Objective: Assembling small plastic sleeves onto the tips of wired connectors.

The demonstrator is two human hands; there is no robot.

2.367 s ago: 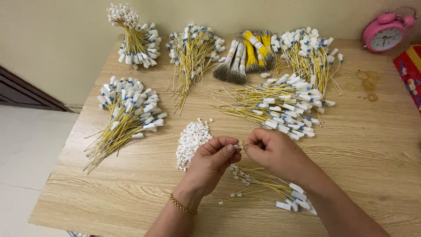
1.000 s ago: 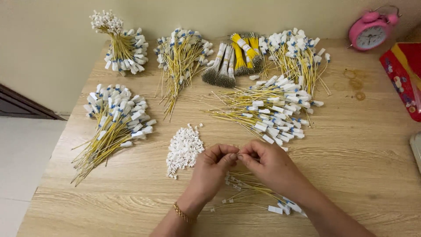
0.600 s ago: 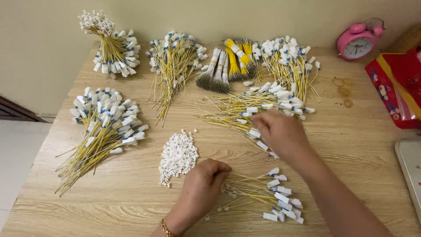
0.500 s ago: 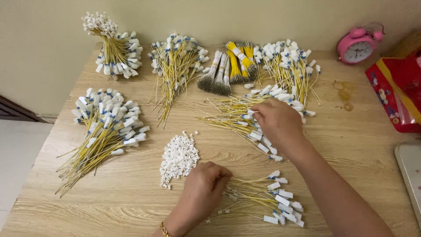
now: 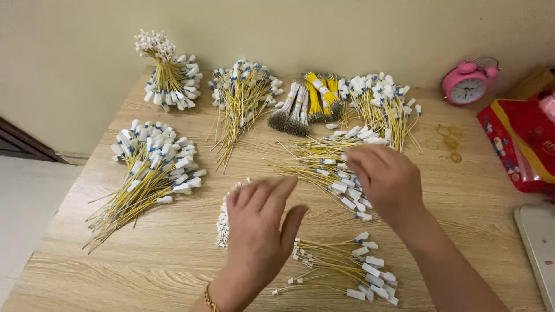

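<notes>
Directly under the right hand [image 5: 386, 180] lies a loose heap of yellow wires [image 5: 324, 167] with white tagged ends, in the middle of the wooden table [image 5: 173, 271]; their long axis runs mostly left to right, slightly down toward the right; the fingers are curled over it, and I cannot tell if they hold a wire. Just beside, the left hand [image 5: 257, 231] hovers flat with spread fingers, holding nothing, above a pile of small white connectors [image 5: 222, 225]. Near the front edge lies one smaller wire bundle [image 5: 341, 268], tags to the right. Farther out I count four more tagged bundles, one grey-tipped bundle [image 5: 292, 112], one pink alarm clock [image 5: 465, 84] and one red bag [image 5: 520, 147].
</notes>
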